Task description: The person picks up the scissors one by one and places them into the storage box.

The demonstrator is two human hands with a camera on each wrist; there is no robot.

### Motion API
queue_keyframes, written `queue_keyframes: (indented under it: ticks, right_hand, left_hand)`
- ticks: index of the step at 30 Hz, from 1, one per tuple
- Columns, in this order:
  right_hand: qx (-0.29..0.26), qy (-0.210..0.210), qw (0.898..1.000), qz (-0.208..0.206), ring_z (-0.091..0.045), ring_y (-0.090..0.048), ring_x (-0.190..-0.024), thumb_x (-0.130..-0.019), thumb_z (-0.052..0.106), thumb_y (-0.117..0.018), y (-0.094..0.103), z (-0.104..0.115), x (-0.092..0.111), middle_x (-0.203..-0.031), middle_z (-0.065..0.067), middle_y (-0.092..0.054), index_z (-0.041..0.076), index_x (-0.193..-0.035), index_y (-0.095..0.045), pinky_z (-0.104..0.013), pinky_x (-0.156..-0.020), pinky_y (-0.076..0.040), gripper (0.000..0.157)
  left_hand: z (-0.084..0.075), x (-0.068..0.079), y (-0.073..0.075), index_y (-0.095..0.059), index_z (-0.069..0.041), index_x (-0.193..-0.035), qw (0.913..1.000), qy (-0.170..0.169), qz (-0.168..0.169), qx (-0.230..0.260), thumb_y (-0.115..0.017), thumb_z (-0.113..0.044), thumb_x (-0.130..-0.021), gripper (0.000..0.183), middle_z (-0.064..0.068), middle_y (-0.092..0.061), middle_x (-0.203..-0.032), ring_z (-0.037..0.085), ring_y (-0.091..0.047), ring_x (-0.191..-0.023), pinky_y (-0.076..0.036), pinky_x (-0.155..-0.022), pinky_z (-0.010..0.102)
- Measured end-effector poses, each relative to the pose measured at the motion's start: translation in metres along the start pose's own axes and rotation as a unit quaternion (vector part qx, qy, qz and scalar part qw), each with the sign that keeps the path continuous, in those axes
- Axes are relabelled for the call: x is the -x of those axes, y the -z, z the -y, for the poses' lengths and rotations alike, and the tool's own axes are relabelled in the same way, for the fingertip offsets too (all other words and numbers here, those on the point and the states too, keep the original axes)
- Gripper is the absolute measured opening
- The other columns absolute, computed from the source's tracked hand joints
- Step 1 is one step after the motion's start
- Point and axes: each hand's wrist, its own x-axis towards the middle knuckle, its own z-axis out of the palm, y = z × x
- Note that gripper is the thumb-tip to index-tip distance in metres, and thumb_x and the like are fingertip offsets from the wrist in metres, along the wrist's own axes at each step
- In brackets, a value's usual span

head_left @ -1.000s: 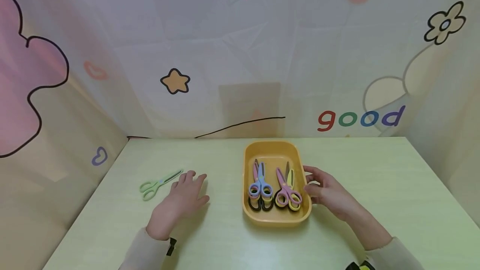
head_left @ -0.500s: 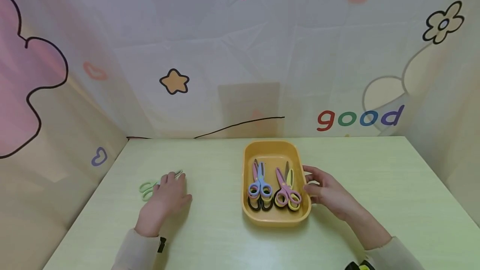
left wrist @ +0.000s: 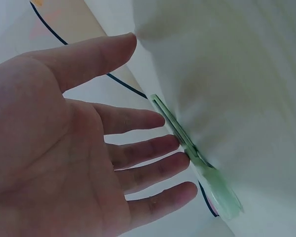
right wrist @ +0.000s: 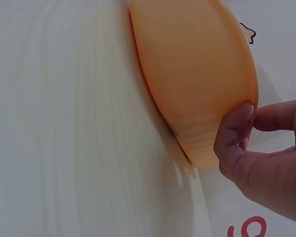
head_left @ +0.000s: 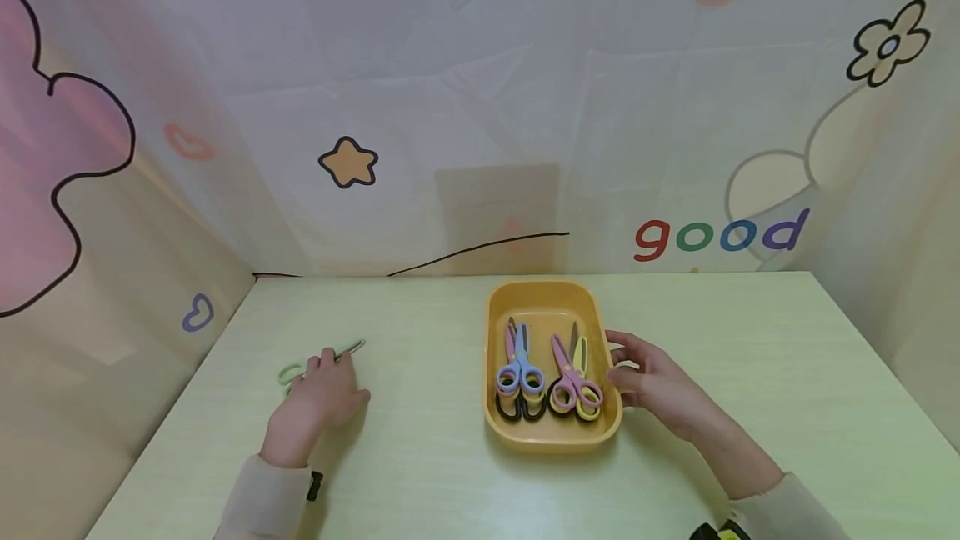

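My left hand (head_left: 318, 398) reaches over a pair of light green scissors (head_left: 290, 372) lying on the left part of the table, hiding their middle in the head view. From the left wrist, the fingers look straight and spread, fingertips right along the green scissors (left wrist: 221, 193), the thumb held apart. On the right side of the yellow tray (head_left: 551, 300), my right hand (head_left: 667, 394) holds the rim with curled thumb and fingers. The right wrist view has the tray's outer wall (right wrist: 192, 64) with the fingers against its edge.
Inside the tray lie several scissors, among them blue scissors (head_left: 521, 370), pink scissors (head_left: 573, 387) and yellow scissors (head_left: 582, 354), some overlapping. Behind the pale table (head_left: 427, 473) hangs a printed curtain (head_left: 405, 65), with more cloth on both sides.
My left hand has moved left and come over the green scissors, covering more of them. The right hand and the tray stay in place.
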Motion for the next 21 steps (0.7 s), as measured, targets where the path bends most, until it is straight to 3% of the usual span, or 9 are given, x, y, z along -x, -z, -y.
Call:
queue_keyframes:
  ticks: [10, 21]
  right_hand:
    - [-0.001, -0.001, 1.000, 0.001, -0.029, -0.057, -0.102, -0.099, 0.001, -0.056, 0.000, 0.000, 0.000, -0.128, -0.026, -0.044, -0.005, -0.157, -0.024, -0.034, -0.082, -0.059, 0.067]
    - [-0.003, 0.004, 1.000, 0.002, -0.029, -0.057, -0.101, -0.099, 0.001, -0.056, 0.000, 0.000, 0.000, -0.128, -0.026, -0.044, -0.005, -0.157, -0.025, -0.033, -0.082, -0.059, 0.066]
  left_hand:
    - [-0.004, -0.004, -0.001, -0.048, 0.016, -0.136, 0.9994, -0.032, -0.002, 0.007, -0.065, -0.027, -0.097, 0.060, 0.038, -0.040, -0.135, 0.055, -0.038, -0.127, -0.039, -0.097, 0.072]
    - [-0.034, -0.008, -0.002, -0.056, 0.010, -0.127, 0.9971, -0.076, 0.007, 0.006, -0.066, -0.028, -0.096, 0.049, 0.035, -0.045, -0.126, 0.050, -0.042, -0.120, -0.041, -0.097, 0.066]
